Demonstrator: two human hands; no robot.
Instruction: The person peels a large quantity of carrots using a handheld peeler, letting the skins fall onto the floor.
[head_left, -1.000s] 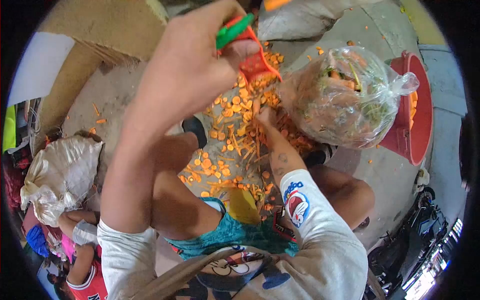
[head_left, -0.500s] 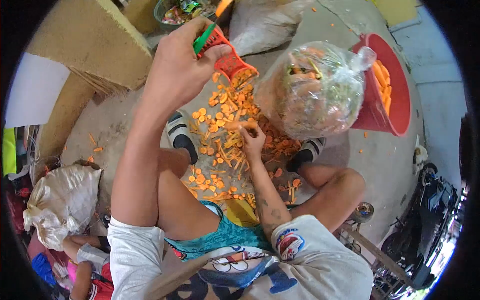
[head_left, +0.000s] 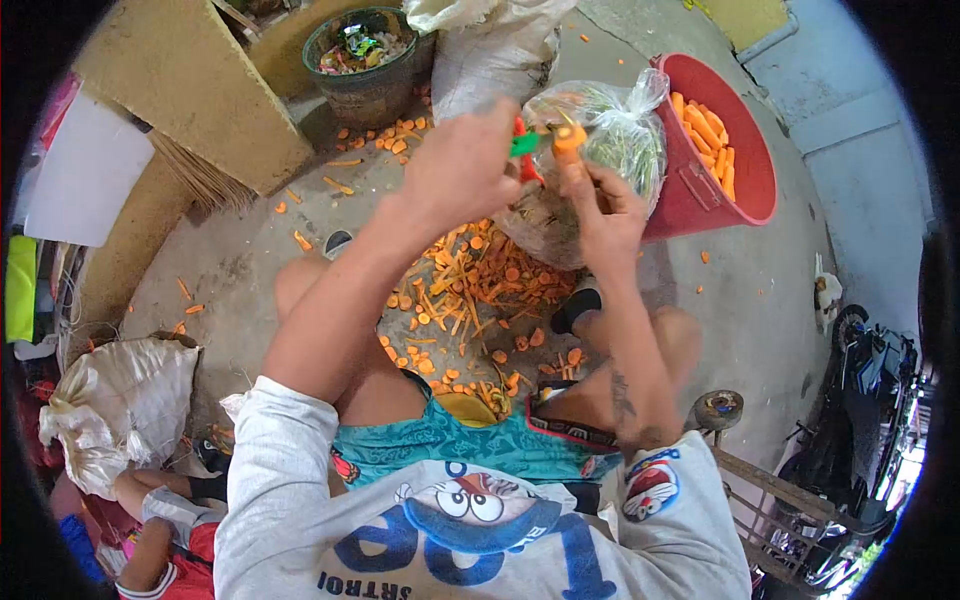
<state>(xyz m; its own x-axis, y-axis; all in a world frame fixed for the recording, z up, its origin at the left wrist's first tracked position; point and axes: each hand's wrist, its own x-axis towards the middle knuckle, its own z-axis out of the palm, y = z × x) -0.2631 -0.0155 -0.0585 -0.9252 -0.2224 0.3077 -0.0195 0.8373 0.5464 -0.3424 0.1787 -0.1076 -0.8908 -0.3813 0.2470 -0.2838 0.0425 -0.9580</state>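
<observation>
My left hand is closed around a green-and-red tool, mostly hidden by my fingers; its exact kind I cannot tell. Close beside it, my right hand grips a carrot, the cut orange end facing up toward the tool. Behind both hands stands a tied clear plastic bag with green and orange contents. Below them, carrot slices and peel strips lie heaped on the concrete floor between my feet.
A red bucket of peeled carrots tilts beside the bag. Farther back are a dark bin of scraps and a white sack. Another sack and a seated person are at left, a motorcycle at right.
My left hand has moved right and down with the tool, while my right hand has lifted the carrot off the floor heap to meet it. The view has shifted, showing more of the bin.
</observation>
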